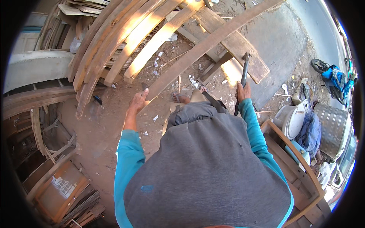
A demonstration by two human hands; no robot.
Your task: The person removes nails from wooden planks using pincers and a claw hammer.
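My left hand [139,100] is closed on the near end of a long wooden plank [197,53]. From there the plank slants up to the far right, crossing over a low wooden bench [249,57]. In my right hand [243,91] is a hammer [245,70] with a dark handle, gripped partway along. Its small metal head points away from me, over the near end of the bench top. My fingers partly hide the handle.
Several long boards [125,34] lean in a row at the upper left. Old frames [57,190] are piled at the lower left. Right of me are a wooden frame [300,163], a metal drum [332,129] and a blue motorcycle [334,78]. Scraps litter the dirt ground.
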